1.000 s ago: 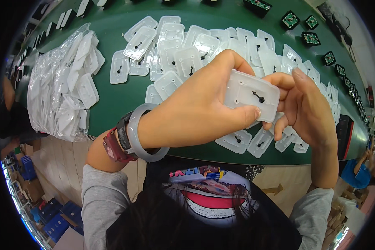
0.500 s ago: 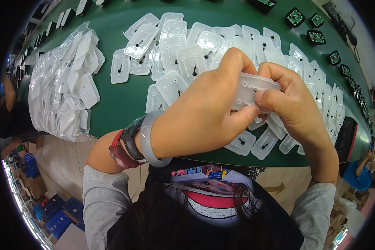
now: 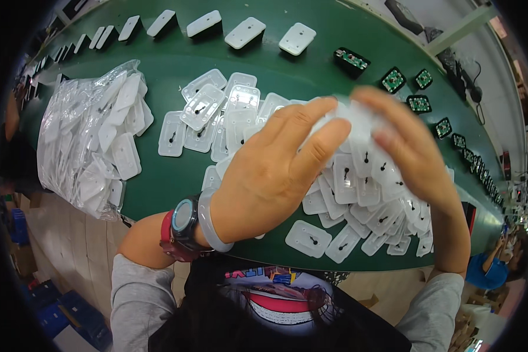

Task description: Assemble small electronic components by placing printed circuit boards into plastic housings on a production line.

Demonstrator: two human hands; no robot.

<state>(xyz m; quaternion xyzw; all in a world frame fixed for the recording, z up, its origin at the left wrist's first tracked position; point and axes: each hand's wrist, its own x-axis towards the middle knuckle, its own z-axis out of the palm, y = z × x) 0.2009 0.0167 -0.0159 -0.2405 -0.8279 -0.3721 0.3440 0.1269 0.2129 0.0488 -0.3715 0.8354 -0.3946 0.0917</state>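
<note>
Above the pile of translucent white plastic covers (image 3: 347,178), my right hand (image 3: 413,149) is smeared by motion. A blurred white plastic cover (image 3: 362,126) shows between its thumb and fingers. My left hand (image 3: 273,167) hovers over the left part of the pile, its fingers stretched out and the thumb apart, with nothing seen in it. Many of the covers carry a small black keyhole-shaped part. One such cover (image 3: 309,239) lies flat near the table's front edge, below my left hand.
A clear plastic bag (image 3: 70,141) of white covers lies at the left of the green table (image 3: 164,176). Along the far edge stand several black housings with white tops (image 3: 245,33). Open housings with green circuit boards (image 3: 393,80) curve down the right side.
Both hands were together on one white cover; now they are apart, the left one off it and the right one moving with it. The view has shifted, showing more of the table's far side.
</note>
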